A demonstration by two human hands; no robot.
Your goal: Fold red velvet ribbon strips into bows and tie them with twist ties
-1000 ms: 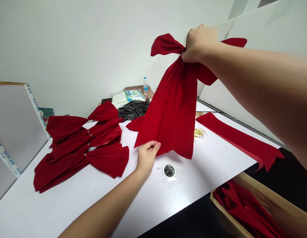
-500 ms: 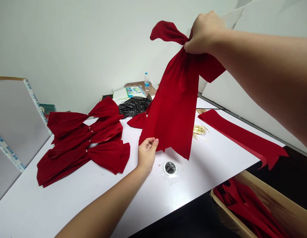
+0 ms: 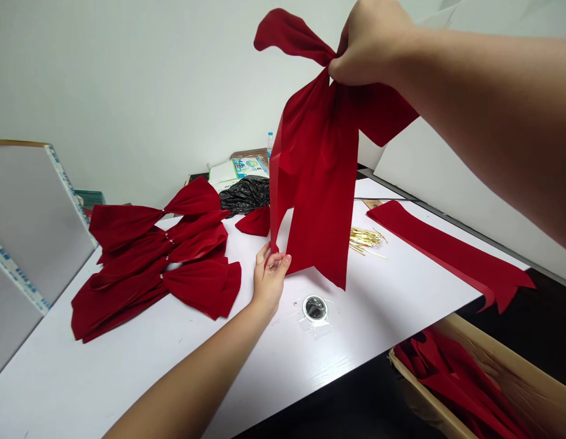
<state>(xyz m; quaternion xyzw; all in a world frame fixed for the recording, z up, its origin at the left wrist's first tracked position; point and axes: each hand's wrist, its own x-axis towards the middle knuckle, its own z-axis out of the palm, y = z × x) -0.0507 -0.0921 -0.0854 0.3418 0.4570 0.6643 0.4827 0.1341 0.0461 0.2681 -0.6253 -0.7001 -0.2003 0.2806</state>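
Note:
My right hand [image 3: 371, 42] is raised high and closed round the gathered centre of a large red velvet bow [image 3: 319, 164], whose loops stick out above and whose tails hang down toward the white table [image 3: 127, 372]. My left hand [image 3: 270, 277] pinches the lower left corner of a hanging tail just above the tabletop. A pile of finished red bows [image 3: 155, 259] lies on the table to the left of that hand.
A flat red velvet strip [image 3: 451, 253] lies at the right of the table beside gold wire ties [image 3: 365, 239]. A small round tape roll [image 3: 315, 308] sits near my left hand. A cardboard box [image 3: 502, 384] of red fabric stands below right. White boards [image 3: 27, 225] lean left; a black bag [image 3: 246, 194] is behind.
My right hand has lifted the bow higher and a little left. The tails have swung upright and narrowed, and my left hand's fingers have closed on the tail's corner.

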